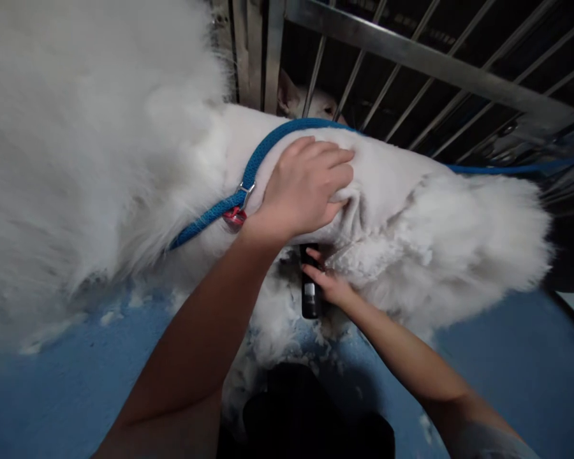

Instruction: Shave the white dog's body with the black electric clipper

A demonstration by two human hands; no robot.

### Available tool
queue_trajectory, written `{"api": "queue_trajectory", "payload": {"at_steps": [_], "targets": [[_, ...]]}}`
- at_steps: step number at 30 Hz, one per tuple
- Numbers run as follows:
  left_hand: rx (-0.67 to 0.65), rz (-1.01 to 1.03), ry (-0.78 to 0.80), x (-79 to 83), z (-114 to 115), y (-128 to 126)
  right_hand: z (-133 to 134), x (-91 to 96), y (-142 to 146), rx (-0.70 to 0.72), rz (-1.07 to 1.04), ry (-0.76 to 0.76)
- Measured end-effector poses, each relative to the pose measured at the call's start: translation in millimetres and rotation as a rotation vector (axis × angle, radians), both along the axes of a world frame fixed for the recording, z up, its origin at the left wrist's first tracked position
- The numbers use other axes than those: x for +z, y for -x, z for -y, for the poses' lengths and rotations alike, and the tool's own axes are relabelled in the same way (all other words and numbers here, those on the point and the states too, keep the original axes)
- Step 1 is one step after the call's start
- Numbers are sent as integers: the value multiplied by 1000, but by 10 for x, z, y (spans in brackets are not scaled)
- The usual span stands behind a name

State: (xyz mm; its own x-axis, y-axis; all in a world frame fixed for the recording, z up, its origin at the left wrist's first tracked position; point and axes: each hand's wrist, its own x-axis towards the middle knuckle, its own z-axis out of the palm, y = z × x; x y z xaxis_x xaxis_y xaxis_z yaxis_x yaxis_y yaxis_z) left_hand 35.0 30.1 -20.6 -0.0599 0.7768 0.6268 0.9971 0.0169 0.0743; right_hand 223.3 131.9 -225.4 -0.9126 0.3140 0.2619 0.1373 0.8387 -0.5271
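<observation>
A large white dog (392, 166) stretches across the view, its back and side clipped short while long fluffy fur stays at both ends. My left hand (310, 182) presses on the shorn side, fingers curved and spread, and the skin folds beside its fingertips. Below it, my right hand (330, 280) is wrapped around black hair clippers (310, 290), held upright against the dog's underside. The clippers' upper end is hidden beneath the body. A blue rope leash (261, 159) with a metal ring and a red tag (235, 218) loops over the dog near my left wrist.
Behind the dog stands a metal-barred cage (406, 57), with another white dog (316, 102) looking through the bars. Clumps of cut fur (277, 319) lie on the blue surface (502, 357). My dark-clothed legs (310, 414) are at the bottom.
</observation>
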Motion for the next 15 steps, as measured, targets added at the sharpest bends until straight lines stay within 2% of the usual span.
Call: {"api": "queue_trajectory", "payload": {"at_steps": [2,5,7,9,11,12,13,15], "targets": [[-20,-6,-28,-13,24,-22,29,156,-40,64,13,-28],[-36,58,-49,-42,37,-126,119,496,-205,251,68,-39],[-18,94,-47,-64,12,-235,191,801,-405,382,106,9],[34,112,-32,-79,-39,-345,226,1170,-624,417,72,60],[97,116,-16,-77,-104,-426,189,1588,-779,370,-50,118],[123,115,-14,-71,-138,-449,143,1803,-808,279,-127,154],[142,112,-15,-62,-170,-461,82,2011,-798,179,-232,188],[157,100,-27,-43,-224,-460,-62,2369,-671,94,-356,179]]}}
